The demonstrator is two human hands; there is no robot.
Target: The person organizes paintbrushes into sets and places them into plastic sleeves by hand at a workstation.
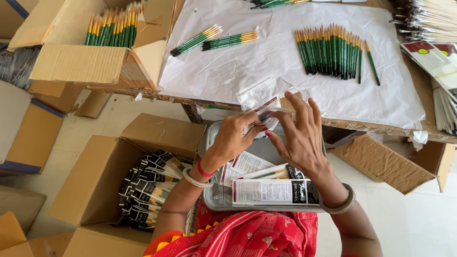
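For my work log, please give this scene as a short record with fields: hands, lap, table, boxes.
left hand: pinches a clear plastic sleeve
right hand: fingers spread, touching the same sleeve
lap: grey tray with packed brush packs
table: white paper sheet with a row of green-handled paintbrushes and two small bundles
boxes: floor carton of black packs; upper carton of loose brushes

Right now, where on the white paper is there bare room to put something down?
The white paper is bare between the two small brush bundles and the long brush row, and below that row. Crowded: the tray under both hands.
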